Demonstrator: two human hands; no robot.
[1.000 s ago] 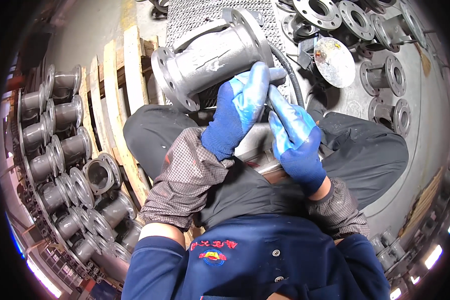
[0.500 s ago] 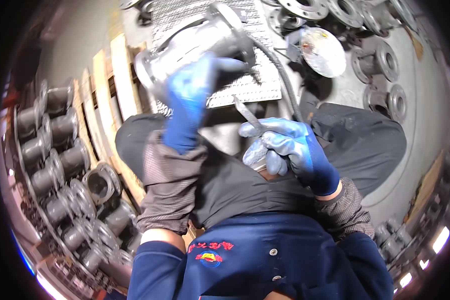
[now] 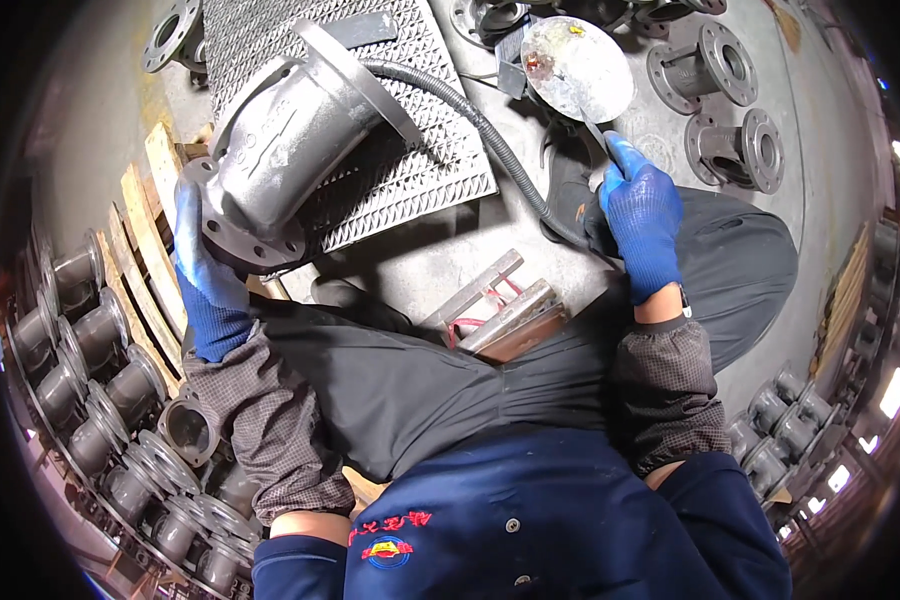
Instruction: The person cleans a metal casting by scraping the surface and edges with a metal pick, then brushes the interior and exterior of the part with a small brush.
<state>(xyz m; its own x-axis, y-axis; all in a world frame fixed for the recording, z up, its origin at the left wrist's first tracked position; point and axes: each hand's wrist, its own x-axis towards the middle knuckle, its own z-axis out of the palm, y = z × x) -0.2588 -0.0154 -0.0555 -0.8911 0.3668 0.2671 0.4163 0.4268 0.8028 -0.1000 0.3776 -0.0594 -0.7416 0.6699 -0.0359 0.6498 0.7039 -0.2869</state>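
Note:
A large grey flanged valve body (image 3: 285, 150) lies tilted on a textured metal plate in front of me. My left hand (image 3: 205, 265), in a blue glove, grips the rim of its near-left flange, fingers along the outer edge. In my gloved right hand (image 3: 642, 210) is a narrow, flat metal scraper (image 3: 597, 132), pinched and pointing forward. The scraper's tip reaches the near edge of a round, pale disc (image 3: 577, 75) smeared with yellow and reddish-brown spots. Part of the scraper's handle is hidden in the glove.
The textured plate (image 3: 450, 165) has a ribbed hose (image 3: 490, 130) running across it toward my right leg. Metal bars with red strapping (image 3: 500, 310) lie between my legs. Flanged castings (image 3: 705, 68) stand at right; more castings (image 3: 100, 335) and a wooden pallet (image 3: 150, 235) are at left.
My left hand has moved left and down from above the valve body to its flange. My right hand has carried the scraper forward and right, from my lap to the disc.

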